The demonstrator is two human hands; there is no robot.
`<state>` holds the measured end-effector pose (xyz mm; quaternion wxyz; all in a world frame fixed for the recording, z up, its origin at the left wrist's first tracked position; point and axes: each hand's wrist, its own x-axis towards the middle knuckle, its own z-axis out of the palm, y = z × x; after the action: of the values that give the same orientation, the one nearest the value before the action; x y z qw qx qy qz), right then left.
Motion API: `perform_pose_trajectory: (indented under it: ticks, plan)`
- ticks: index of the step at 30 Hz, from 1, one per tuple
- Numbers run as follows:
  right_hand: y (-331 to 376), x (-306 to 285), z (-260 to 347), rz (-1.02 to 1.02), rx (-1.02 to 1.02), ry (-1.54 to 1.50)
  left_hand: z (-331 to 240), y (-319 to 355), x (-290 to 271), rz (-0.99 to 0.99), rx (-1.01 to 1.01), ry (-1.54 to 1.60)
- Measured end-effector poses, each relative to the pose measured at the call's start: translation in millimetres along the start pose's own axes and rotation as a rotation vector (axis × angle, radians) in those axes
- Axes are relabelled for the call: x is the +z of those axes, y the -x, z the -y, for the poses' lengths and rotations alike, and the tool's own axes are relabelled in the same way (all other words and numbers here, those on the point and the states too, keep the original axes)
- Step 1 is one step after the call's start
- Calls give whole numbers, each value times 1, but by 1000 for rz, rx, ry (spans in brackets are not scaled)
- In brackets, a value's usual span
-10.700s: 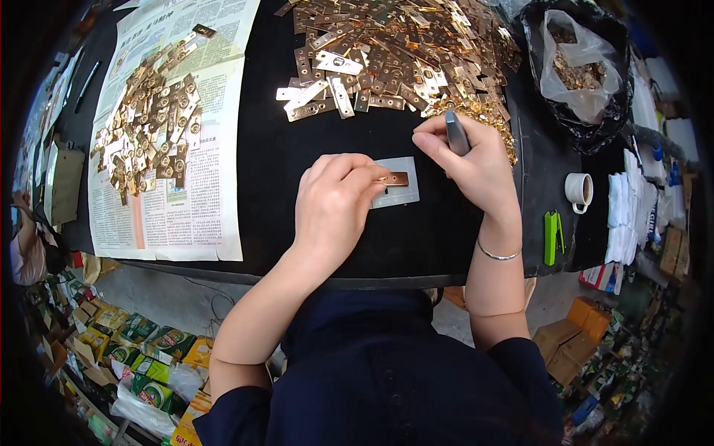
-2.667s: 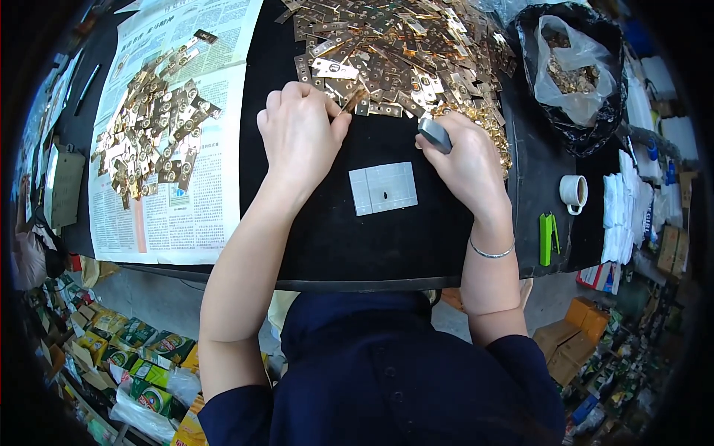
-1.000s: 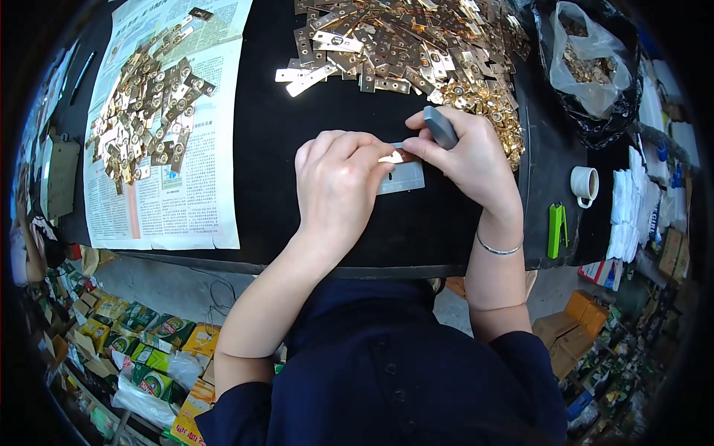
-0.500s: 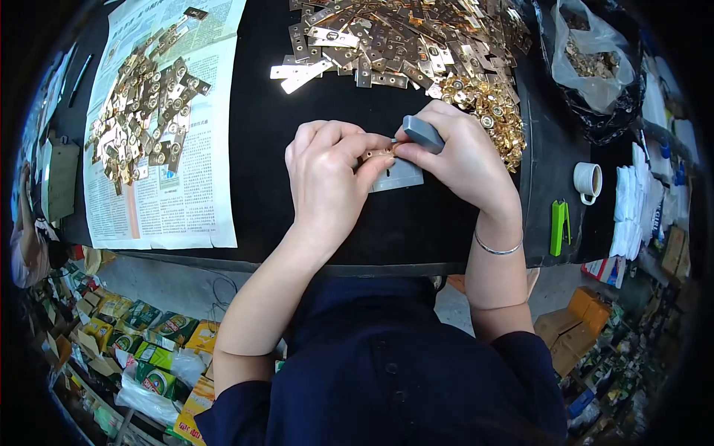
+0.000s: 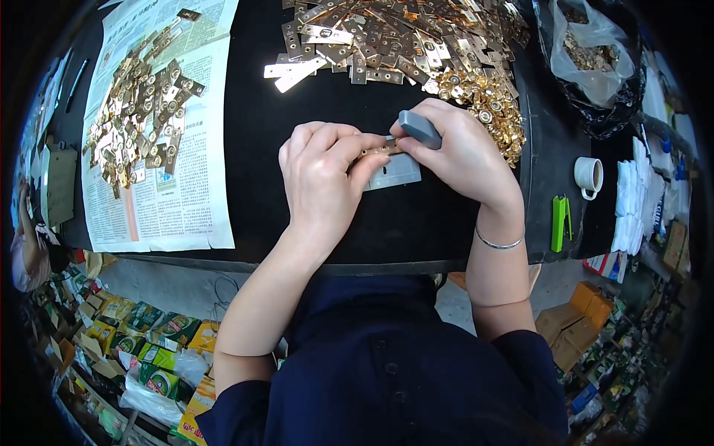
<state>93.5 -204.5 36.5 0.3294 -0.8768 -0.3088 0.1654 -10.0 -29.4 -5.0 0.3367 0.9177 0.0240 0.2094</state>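
My left hand [image 5: 321,165] pinches a small gold-coloured metal strip with holes [image 5: 378,150] between thumb and fingers. My right hand [image 5: 462,152] is closed round a tool with a blunt grey handle [image 5: 419,129], probably a screwdriver; its thin metal tip points left, at the strip. Under both hands lies a flat silver-grey metal plate [image 5: 401,173] with a dark slot. Fingers cover part of the strip and the tool's tip.
A heap of metal strips [image 5: 387,44] and a pile of round gold fittings [image 5: 487,111] lie beyond my hands. More strips rest on newspaper [image 5: 197,201] at left. At right are a green stapler [image 5: 558,223], a white cup [image 5: 587,177] and a bag-lined container [image 5: 595,89].
Both hands stay over the grey plate. The grey handle has tilted slightly and shifted a little left, and more of the strip shows between my hands. The whole view has moved slightly.
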Motion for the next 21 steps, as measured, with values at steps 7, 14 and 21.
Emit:
perform_pose_trajectory:
  ticks: [7,14,21]
  plan:
    - [-1,-2,1,10,18,3,0,2,2,-20,20,0]
    - [-2,5,-2,-16,-30,85,-5,-5,-5,26,-62,-19]
    - [1,-1,7,-82,46,-163,-6,-12,-9,141,-162,13]
